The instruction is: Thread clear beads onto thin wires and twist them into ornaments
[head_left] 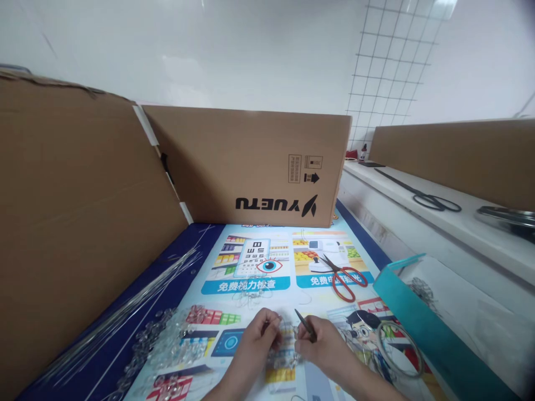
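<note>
My left hand is closed in a pinch on a wire strung with clear beads, just above the printed sheet. Facing it, my right hand grips a slim dark pointed tool, its tip aimed up and left; the exact kind cannot be made out. Clear beads also show close to the right fingertips. A heap of loose clear beads lies left of my hands. Beyond them rests a small beaded piece. Red-handled scissors lie with blades apart beyond my right hand.
Thin straight wires run along the left edge. Wire coils sit to the right, beside a teal-edged box. Cardboard panels stand behind and left. Black scissors lie on the white ledge.
</note>
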`<state>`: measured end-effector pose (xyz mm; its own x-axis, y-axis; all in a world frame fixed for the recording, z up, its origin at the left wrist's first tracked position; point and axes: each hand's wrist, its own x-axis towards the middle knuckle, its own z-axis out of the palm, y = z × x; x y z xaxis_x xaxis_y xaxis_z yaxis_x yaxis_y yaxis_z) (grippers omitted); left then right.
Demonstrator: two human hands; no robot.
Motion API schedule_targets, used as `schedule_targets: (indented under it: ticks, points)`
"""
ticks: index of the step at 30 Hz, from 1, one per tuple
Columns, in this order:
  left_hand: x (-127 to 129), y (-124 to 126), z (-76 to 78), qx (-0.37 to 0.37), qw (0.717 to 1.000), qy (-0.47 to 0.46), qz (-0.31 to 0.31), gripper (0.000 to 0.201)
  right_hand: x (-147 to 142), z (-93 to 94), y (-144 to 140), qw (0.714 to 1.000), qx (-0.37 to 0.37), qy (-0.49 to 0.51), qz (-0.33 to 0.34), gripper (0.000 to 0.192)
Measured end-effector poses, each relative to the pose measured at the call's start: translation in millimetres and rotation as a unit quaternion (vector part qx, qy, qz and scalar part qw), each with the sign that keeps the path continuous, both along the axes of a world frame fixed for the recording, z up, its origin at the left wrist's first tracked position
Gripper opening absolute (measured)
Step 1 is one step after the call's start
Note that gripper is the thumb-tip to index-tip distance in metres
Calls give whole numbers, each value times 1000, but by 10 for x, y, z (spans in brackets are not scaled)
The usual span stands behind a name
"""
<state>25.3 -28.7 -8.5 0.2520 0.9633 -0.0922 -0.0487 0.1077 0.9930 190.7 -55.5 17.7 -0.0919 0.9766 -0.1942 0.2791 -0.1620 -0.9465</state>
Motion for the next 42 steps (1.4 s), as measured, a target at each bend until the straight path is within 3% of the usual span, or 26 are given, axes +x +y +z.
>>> schedule_targets:
  ticks: [5, 18, 24, 30, 42]
  points:
    - [-4, 13, -16, -12, 1000, -7, -13, 22, -1, -22, 38, 999, -11, 14, -39, 7]
    - [-87, 86, 77, 4, 1000, -10, -28, 19, -20, -35, 54, 996, -64, 35, -47, 7]
    - [-157, 92, 153, 45, 994, 57, -78, 16, -9, -66, 50, 998, -35, -4, -46, 4]
    - [-205, 71, 282, 141, 962, 187, -143, 19, 6, -70, 45, 999, 15, -26, -43, 5]
    - [-106, 3, 150, 51, 981, 124, -139, 27, -14, -210, 20, 989, 76, -116, -56, 9]
